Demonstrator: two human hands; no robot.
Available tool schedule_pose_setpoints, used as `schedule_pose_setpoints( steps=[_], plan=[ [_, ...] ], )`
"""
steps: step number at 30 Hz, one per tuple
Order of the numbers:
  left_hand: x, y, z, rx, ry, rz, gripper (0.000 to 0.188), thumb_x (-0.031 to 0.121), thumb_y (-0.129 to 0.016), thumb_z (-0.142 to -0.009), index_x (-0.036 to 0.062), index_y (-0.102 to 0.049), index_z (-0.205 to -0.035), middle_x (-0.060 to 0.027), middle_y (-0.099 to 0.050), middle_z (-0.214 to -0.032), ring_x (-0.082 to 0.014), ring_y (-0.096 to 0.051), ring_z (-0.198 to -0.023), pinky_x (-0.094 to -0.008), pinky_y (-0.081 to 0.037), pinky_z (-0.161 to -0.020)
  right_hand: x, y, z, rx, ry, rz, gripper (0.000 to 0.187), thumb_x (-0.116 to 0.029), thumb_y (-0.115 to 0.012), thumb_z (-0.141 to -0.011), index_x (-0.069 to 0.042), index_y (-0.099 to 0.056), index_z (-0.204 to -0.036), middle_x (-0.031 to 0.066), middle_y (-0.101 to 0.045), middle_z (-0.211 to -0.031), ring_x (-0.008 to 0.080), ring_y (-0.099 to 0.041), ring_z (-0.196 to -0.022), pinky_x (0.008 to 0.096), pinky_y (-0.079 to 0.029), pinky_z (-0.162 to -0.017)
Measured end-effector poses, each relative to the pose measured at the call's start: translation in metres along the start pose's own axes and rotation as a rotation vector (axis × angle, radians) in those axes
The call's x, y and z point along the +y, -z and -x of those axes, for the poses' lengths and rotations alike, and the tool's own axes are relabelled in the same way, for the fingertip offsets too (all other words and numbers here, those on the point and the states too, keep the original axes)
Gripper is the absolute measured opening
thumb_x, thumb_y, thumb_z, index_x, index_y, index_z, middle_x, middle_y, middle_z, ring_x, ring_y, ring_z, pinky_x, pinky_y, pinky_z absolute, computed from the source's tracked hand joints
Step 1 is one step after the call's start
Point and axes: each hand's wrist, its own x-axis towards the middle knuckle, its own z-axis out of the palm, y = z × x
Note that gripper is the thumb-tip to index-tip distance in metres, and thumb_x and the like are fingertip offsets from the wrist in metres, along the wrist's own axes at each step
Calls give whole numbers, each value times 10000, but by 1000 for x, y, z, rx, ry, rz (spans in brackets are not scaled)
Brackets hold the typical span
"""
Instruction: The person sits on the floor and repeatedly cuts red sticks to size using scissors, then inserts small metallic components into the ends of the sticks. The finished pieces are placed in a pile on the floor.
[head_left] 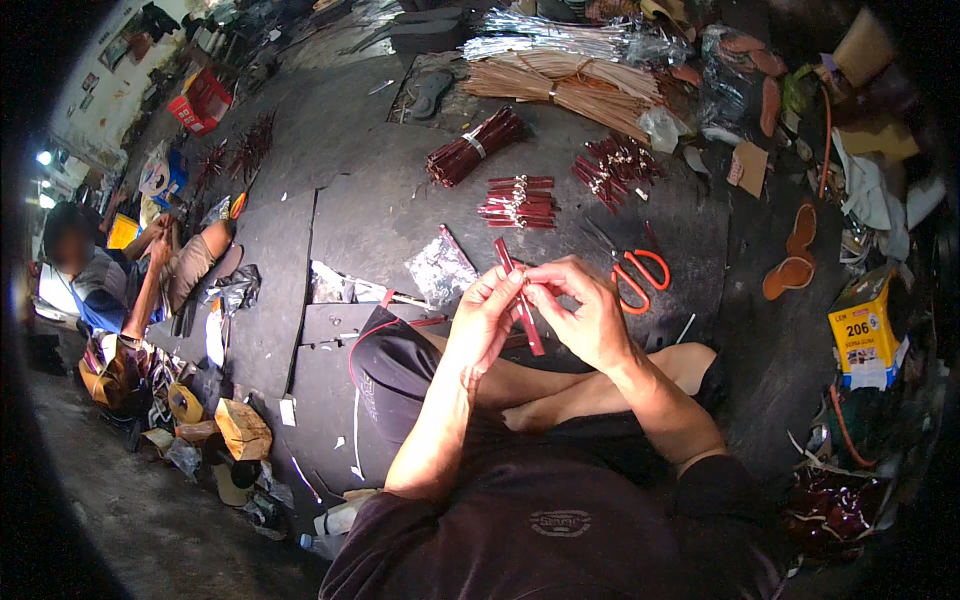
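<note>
A narrow dark red strap (pixel 531 335) slants between my two hands above my crossed legs. My left hand (pixel 484 318) pinches it near its middle with thumb and fingers. From the other side, the fingertips of my right hand (pixel 590 312) are closed at the same spot; a tiny fitting there is too small to make out. Beyond my hands lies a row of red straps with shiny metal pieces (pixel 517 204). A looser heap of similar straps (pixel 612 172) is to its right. Near my left hand rests a clear plastic bag of small shiny bits (pixel 440 270).
Orange-handled scissors (pixel 640 281) lie right of my hands. Farther off are a tied bundle of red strips (pixel 476 147) and tan strip bundles (pixel 560 85). Sandal soles (pixel 790 272) and a yellow box (pixel 863 330) stand right. Another person (pixel 115 270) sits at far left.
</note>
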Motion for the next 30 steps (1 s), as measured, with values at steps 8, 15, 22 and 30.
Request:
schedule_pose_setpoints(
  steps=[8,15,22,30],
  plan=[
    [7,-19,9,-102,-10,-30,204,149,-567,-981,0,-588,-1118,-37,-639,-920,-98,-614,-816,-245,-520,-805,-5,18,1,-54,-53,-209,229,74,-645,-855,28,-616,-1077,96,-632,-961,142,-671,-856,240,-562,-733],
    [16,-27,16,-182,183,231,195,137,-560,-982,0,-576,-1121,-40,-628,-888,-118,-628,-805,-246,-535,-775,-18,41,-10,-185,48,-44,527,-91,-795,-709,-37,-612,-1201,83,-603,-1016,167,-586,-812,318,-512,-757],
    [-2,-21,24,-245,269,432,235,207,-555,-988,10,-581,-1114,-11,-590,-919,-116,-574,-829,-276,-479,-744,-16,42,-12,-256,151,-44,471,-90,-806,-688,-35,-645,-1127,91,-647,-1007,201,-636,-868,340,-516,-780],
    [0,-24,23,-157,307,499,229,200,-612,-954,23,-593,-1097,30,-547,-815,-52,-497,-720,-272,-448,-706,-5,42,-9,-205,128,-76,340,-97,-776,-737,-62,-673,-1059,83,-690,-964,209,-680,-857,330,-537,-758]
  ],
)
